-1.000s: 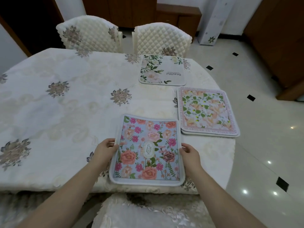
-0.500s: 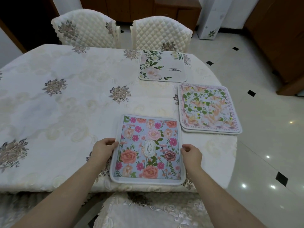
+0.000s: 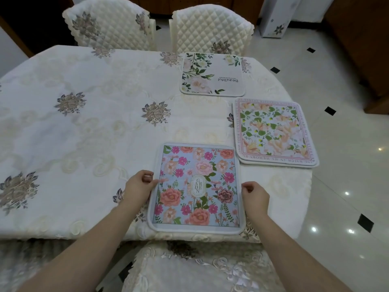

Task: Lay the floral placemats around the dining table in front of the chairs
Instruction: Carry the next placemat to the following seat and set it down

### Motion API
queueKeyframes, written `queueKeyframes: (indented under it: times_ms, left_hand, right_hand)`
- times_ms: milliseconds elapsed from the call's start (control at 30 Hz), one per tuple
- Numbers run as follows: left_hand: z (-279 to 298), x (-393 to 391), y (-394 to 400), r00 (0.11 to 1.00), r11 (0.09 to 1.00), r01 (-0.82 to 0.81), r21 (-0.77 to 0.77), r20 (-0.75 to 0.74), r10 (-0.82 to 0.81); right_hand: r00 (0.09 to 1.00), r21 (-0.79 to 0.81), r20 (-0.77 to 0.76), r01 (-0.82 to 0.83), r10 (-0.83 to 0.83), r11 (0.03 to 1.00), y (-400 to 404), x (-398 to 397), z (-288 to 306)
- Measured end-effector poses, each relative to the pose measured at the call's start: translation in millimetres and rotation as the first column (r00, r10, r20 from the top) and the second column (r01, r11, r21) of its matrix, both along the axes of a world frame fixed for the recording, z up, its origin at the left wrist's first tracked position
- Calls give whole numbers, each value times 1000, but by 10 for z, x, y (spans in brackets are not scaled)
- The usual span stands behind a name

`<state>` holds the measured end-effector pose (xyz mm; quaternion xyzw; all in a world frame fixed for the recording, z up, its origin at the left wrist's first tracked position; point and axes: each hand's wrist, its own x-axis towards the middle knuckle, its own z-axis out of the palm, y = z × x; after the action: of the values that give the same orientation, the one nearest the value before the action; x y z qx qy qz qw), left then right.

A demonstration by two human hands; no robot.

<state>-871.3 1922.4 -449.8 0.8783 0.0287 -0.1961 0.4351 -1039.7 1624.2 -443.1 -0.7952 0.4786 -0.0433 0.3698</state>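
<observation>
Currently the blue floral placemat (image 3: pixel 196 187) lies flat at the near table (image 3: pixel 84 127) edge, above the near chair (image 3: pixel 200 268). Left hand (image 3: pixel 137 187) pinches its left edge with curled fingers; right hand (image 3: pixel 255 198) is curled at the right edge, contact unclear. White placemat (image 3: pixel 212 75) fronts a far chair (image 3: pixel 210 28); pink-bordered stack (image 3: pixel 273 131) sits right.

I see a matt embroidered cloth tablecloth (image 3: pixel 94 131), soft matt fabric placemats (image 3: pixel 196 187), quilted chair covers (image 3: pixel 210 28), and glossy floor tiles (image 3: pixel 341 186).
</observation>
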Motion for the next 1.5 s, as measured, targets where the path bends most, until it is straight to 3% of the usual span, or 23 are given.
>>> queueKeyframes:
  times_ms: [100,200,300,467,533,667,767,1200,1333,1500]
  left_hand:
    - [-25,-9,-10,1000,1000,5,23,9,-5]
    - [-27,-6,-67,991,994,5,108,132,-20]
    - [18,-5,-219,963,995,7,98,267,-34]
    - [15,-107,-651,824,934,277,223,444,-351]
    - [-80,-192,-779,774,872,370,320,414,-480]
    - [-379,-373,-742,666,676,491,549,264,-698]
    - [-457,-330,-661,634,640,491,591,262,-728]
    - [-315,41,-355,720,611,366,702,202,-664]
    - [-249,-315,-497,727,701,444,558,233,-646]
    - [-351,-754,-492,685,663,487,568,222,-694]
  right_hand:
    - [999,-42,34,25,-24,999,68,65,10]
    - [996,-111,89,2,8,994,191,191,68]
    - [963,-182,148,-195,223,964,359,363,96]
    - [853,-227,139,-467,502,855,776,755,2]
    - [845,-221,73,-505,530,835,880,859,-125]
    - [783,-345,-233,-621,577,703,851,843,-394]
    - [751,-367,-281,-660,598,656,735,798,-431]
    - [819,-357,-354,-565,452,744,210,515,-387]
    - [833,-343,-264,-552,486,760,502,480,-318]
    - [800,-325,-288,-599,527,732,1110,334,-370]
